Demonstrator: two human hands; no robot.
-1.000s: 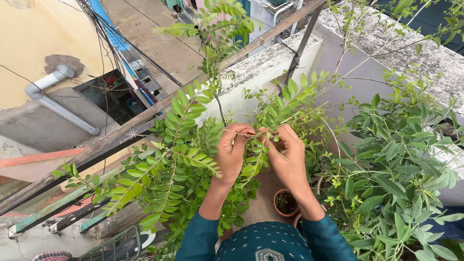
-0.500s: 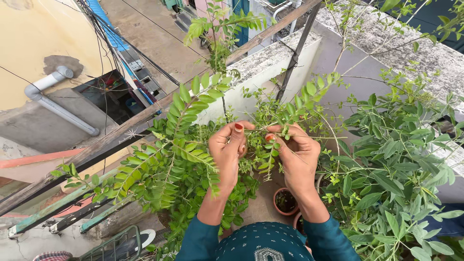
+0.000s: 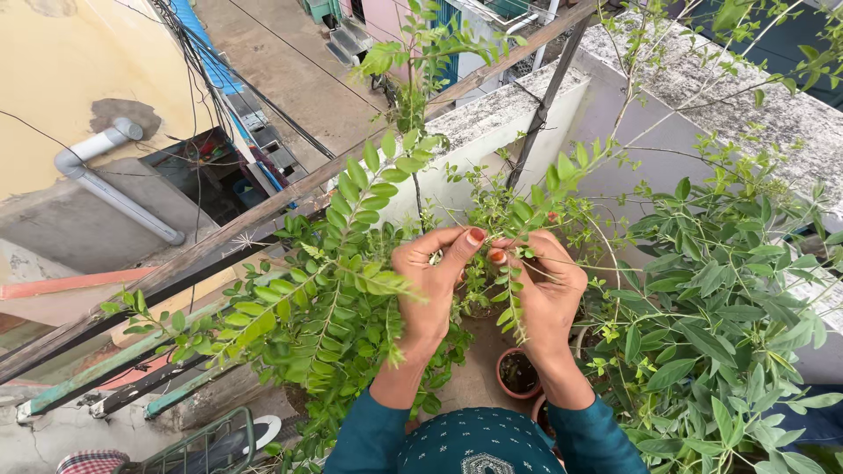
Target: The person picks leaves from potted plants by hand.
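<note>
Over the balcony edge at far left I see a grey drainpipe [image 3: 114, 189] on the yellow wall, then a wooden railing [image 3: 263, 211] running diagonally. My left hand [image 3: 430, 281] pinches a thin leafy sprig [image 3: 509, 290] of the curry-leaf plant [image 3: 342, 272]; my right hand [image 3: 549, 290] grips the same sprig, thumbs almost touching. Below sits a small terracotta pot [image 3: 518, 373], then a bushy plant [image 3: 720, 298] at right

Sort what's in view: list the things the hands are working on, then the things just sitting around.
In hand:
left hand
right hand
thin leafy sprig pinched between both hands

Just about:
small terracotta pot
broad-leaved plant
wooden railing
grey drainpipe
</note>
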